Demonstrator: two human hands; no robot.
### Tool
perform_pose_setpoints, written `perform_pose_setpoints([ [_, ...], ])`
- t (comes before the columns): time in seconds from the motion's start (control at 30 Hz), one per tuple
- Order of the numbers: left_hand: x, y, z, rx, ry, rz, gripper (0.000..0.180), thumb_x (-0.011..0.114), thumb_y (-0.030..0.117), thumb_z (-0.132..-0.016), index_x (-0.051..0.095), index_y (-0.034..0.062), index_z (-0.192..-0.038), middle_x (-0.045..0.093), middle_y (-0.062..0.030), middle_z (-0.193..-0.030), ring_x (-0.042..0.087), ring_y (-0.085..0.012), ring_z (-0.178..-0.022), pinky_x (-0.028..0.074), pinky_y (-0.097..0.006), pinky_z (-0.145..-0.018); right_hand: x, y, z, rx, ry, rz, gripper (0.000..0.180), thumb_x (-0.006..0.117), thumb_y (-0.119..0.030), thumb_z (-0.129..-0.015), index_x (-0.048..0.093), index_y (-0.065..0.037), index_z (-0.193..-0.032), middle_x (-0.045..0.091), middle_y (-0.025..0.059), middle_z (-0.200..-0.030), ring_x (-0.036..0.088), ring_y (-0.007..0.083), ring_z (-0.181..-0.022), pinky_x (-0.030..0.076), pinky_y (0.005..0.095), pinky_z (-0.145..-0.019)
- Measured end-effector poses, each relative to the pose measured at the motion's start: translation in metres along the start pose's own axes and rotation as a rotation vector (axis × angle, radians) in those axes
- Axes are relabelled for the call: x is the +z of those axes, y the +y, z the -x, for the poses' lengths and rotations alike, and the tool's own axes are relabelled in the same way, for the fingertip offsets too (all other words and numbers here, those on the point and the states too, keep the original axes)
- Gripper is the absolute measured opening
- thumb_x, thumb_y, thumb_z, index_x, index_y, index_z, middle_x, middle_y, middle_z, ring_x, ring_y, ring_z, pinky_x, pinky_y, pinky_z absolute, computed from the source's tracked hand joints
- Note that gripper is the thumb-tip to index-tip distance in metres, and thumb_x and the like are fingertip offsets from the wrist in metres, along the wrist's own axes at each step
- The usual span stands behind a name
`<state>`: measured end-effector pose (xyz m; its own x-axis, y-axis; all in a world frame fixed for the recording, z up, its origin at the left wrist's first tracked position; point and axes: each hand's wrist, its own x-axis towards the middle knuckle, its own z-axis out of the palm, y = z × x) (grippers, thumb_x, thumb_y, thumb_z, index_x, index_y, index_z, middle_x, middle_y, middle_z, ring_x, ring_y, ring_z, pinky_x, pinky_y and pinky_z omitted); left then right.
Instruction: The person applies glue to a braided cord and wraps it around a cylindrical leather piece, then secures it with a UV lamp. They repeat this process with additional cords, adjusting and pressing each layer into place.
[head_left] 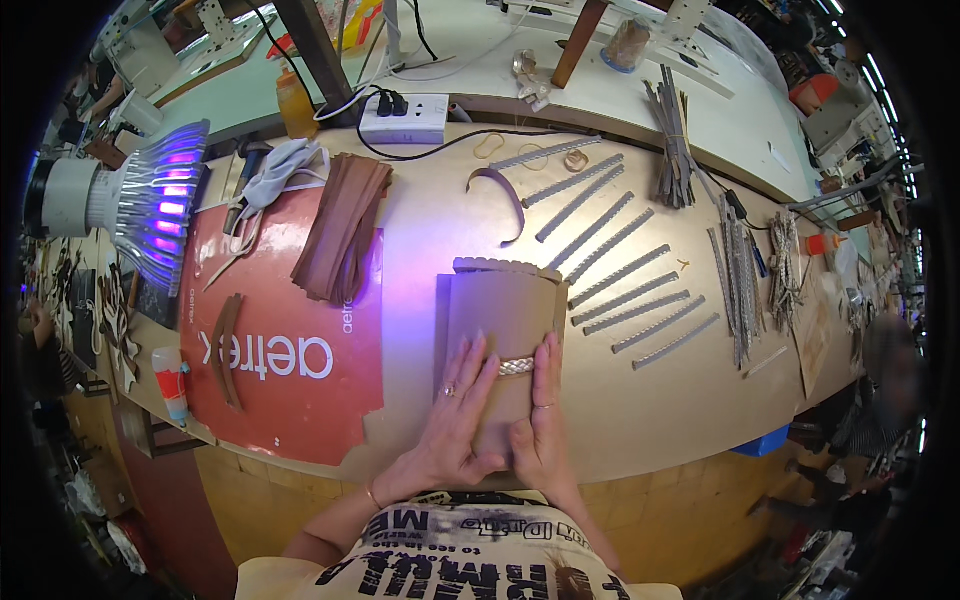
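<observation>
In front of me lies a brown curved form (pixel 502 310) with a scalloped edge at its far end. Across it runs a short, pale braided strip (pixel 516 367). My left hand (pixel 452 415) lies on the form with its fingers stretched out, their tips by the strip's left end. At the right end, the straight fingers of my right hand (pixel 541 420) rest along the form's right side. Both thumbs point inward, close together below the strip. Whatever part of the strip runs under my fingers is hidden. Several grey braided strips (pixel 612 242) are laid out in a fan to the right.
At left, a lamp (pixel 160 205) glows purple above a red sheet (pixel 290 400) bearing brown strips (pixel 342 225). A curved brown strip (pixel 512 205) lies beyond the form. Farther back are a power strip (pixel 405 120) and an orange bottle (pixel 296 103). Grey bundles (pixel 672 140) lie right.
</observation>
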<state>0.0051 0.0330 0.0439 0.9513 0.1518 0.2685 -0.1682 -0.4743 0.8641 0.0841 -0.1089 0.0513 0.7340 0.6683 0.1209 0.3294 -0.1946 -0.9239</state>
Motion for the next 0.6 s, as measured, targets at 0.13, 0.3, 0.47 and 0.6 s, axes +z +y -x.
perform_pose_setpoints([
  [0.13, 0.005, -0.002, 0.001, -0.009, 0.033, 0.021, 0.101, 0.038, 0.071, -0.091, 0.017, -0.0087, -0.151, 0.011, -0.0337, -0.156, 0.013, -0.0512, -0.145, 0.012, -0.056, -0.117, 0.012, 0.008, 0.001, 0.118, 0.134, -0.366, 0.086, 0.054, -0.038, -0.095, 0.007, 0.002, -0.155, 0.012, 0.0233, -0.160, 0.015, 0.0338, -0.148, 0.015, 0.0430, -0.119],
  [0.3, 0.006, -0.004, -0.003, 0.030, 0.054, 0.038, 0.102, 0.039, 0.071, -0.091, 0.015, -0.0075, -0.152, 0.012, -0.0333, -0.156, 0.013, -0.0495, -0.145, 0.012, -0.054, -0.117, 0.006, 0.022, 0.003, 0.210, 0.125, -0.412, 0.083, 0.056, -0.024, -0.093, 0.008, 0.003, -0.155, 0.018, 0.0232, -0.157, 0.022, 0.0311, -0.145, 0.021, 0.0377, -0.117],
  [0.47, -0.004, 0.006, -0.008, 0.060, 0.050, 0.013, 0.095, 0.045, 0.064, -0.092, 0.019, -0.0047, -0.152, 0.017, -0.0286, -0.157, 0.017, -0.0436, -0.146, 0.015, -0.051, -0.118, 0.004, 0.037, 0.000, 0.162, 0.141, -0.103, 0.079, 0.056, -0.025, -0.095, 0.011, 0.002, -0.154, 0.022, 0.0280, -0.155, 0.024, 0.0378, -0.144, 0.021, 0.0406, -0.118],
  [0.6, -0.010, 0.016, -0.007, 0.042, 0.176, -0.171, 0.061, 0.069, 0.032, -0.087, 0.050, 0.0001, -0.136, 0.044, -0.0224, -0.145, 0.043, -0.0413, -0.132, 0.035, -0.046, -0.110, -0.006, 0.034, 0.002, 0.155, 0.217, 0.106, 0.068, 0.063, -0.031, -0.093, 0.035, 0.002, -0.146, 0.027, 0.0304, -0.152, 0.028, 0.0415, -0.141, 0.024, 0.0432, -0.116],
])
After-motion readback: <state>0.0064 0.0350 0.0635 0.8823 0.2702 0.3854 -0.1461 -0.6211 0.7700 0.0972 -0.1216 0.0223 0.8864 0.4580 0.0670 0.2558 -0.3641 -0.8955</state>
